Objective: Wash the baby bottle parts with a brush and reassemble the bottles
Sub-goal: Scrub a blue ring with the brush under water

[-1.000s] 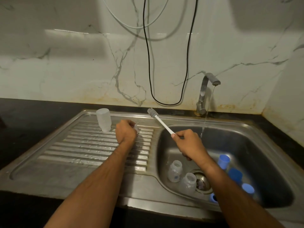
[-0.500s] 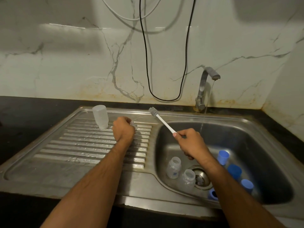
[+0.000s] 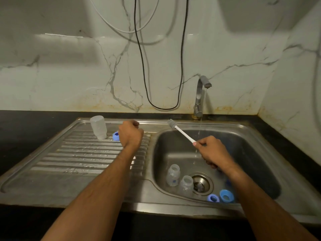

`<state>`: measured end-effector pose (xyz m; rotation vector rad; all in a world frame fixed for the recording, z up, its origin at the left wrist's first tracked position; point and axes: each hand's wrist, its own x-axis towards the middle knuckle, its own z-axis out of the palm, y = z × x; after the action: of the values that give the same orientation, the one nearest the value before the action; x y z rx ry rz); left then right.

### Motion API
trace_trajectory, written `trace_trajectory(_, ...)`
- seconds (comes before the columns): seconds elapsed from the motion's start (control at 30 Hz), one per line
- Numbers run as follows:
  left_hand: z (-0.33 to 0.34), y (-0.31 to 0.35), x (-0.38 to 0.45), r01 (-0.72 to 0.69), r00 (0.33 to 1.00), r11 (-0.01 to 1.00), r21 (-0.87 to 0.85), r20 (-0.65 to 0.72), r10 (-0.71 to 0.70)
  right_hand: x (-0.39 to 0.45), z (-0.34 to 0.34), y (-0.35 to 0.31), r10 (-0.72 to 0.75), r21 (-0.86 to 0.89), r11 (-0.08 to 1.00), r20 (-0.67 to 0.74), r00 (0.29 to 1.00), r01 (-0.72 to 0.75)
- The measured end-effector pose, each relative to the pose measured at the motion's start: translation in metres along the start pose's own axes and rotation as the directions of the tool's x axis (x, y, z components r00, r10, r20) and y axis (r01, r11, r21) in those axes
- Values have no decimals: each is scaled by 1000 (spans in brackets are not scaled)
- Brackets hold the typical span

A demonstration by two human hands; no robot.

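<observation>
Evidently mid-wash: right hand grips the brush over the basin, left hand fisted on the drainboard beside a blue ring and upended bottle, contents indiscernible; next, probably fetch a bottle from the basin.

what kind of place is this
Most likely a home kitchen: a steel sink with a ribbed drainboard, a running tap and a dark countertop below a marble-look wall.

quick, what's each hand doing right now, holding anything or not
Left hand: fingers curled over the drainboard; whether it holds anything cannot be told.
Right hand: gripping the brush handle.
</observation>
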<state>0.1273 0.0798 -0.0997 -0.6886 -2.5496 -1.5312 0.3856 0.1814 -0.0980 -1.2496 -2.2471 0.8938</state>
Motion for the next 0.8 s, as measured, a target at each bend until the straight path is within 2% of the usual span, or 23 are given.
trace_trajectory(0.1, 27, 20, -21, 7, 998, 999, -38, 67, -5, -8, -26, 23, 60, -25, 998, -54, 997, -61)
trace_trajectory(0.2, 60, 39, -46, -43, 988, 997, -68, 145, 53, -14, -48, 48, 98, -38, 994, -108, 989, -103)
trace_trajectory(0.43, 141, 74, -107, -112, 931, 988, -108, 337, 143, -11, -84, 91, 194, 37, 981, -144, 970, -191)
trace_trajectory(0.57, 179, 85, -121, -112, 870, 986, -122, 468, 157, -1, -89, 101, 208, 69, 977, -151, 966, -200)
trace_trajectory(0.8, 236, 85, -130, -215, 706, 971, -105, 670, 229, 19, -90, 118, 228, 100, 971, -139, 964, -216)
